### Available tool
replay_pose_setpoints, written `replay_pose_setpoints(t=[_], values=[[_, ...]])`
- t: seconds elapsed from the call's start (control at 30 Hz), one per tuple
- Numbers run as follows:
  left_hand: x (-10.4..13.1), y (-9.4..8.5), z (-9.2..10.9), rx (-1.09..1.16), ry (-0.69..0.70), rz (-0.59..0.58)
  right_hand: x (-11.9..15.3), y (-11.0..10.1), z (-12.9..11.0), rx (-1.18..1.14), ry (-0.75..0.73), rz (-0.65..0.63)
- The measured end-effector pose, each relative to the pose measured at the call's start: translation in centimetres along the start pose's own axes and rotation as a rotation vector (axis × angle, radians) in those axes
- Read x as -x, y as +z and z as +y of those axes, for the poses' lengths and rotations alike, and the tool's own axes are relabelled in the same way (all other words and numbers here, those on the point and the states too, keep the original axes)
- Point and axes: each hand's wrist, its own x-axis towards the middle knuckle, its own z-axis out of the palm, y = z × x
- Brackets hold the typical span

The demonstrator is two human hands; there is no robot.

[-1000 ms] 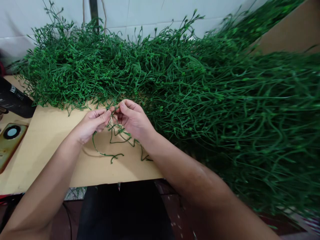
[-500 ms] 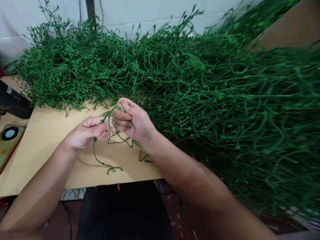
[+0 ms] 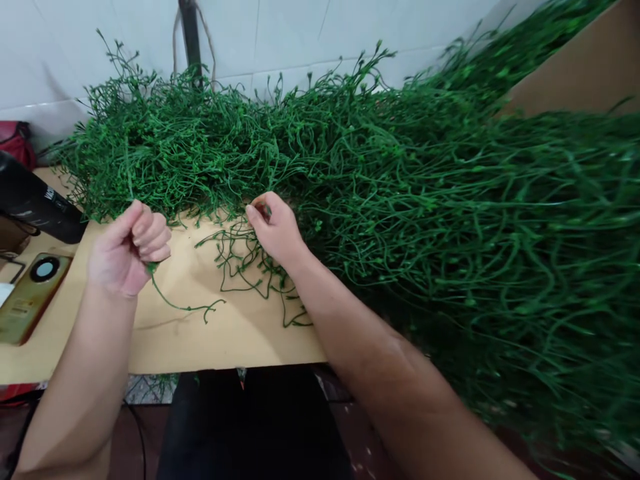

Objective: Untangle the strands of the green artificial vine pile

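My left hand is closed in a fist above the left part of the tan board, gripping a green stem. The stem's branched end hangs out below the fist and a thin part rises above it. My right hand has its thumb and forefinger curled together at the edge of the big green heap; what they pinch, if anything, is too small to name. Several loose green stems lie on the board just below my right hand.
A large heap of tangled green stems covers the back and right. At the left are a black bottle, a phone and a red bag. Brown cardboard stands at the upper right.
My hands, close together before, are now apart. My left hand has moved left and up with the stem. My right hand's fingers have shifted to the heap's edge, uncovering more of the loose stems.
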Motion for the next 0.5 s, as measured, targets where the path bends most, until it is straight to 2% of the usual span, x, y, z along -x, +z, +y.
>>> replay_pose_setpoints(t=[0.1, 0.2, 0.37, 0.43, 0.5], values=[[0.5, -0.1, 0.8, 0.079, 0.013, 0.166, 0.0, -0.1, 0.5, 0.079, -0.013, -0.002], [1.2, -0.3, 1.6, 0.129, 0.036, 0.238, 0.0, -0.4, 0.8, 0.114, -0.002, 0.03], [3.2, -0.8, 2.7, 0.238, 0.068, 0.231, 0.0, -0.6, 1.1, 0.152, -0.018, 0.045], [4.7, -1.4, 3.1, 0.154, 0.086, 0.217, 0.0, -0.7, 0.9, 0.163, -0.038, 0.069], [6.9, -2.2, 3.5, -0.06, 0.099, 0.205, 0.1, -0.8, 0.6, 0.176, -0.054, 0.091]])
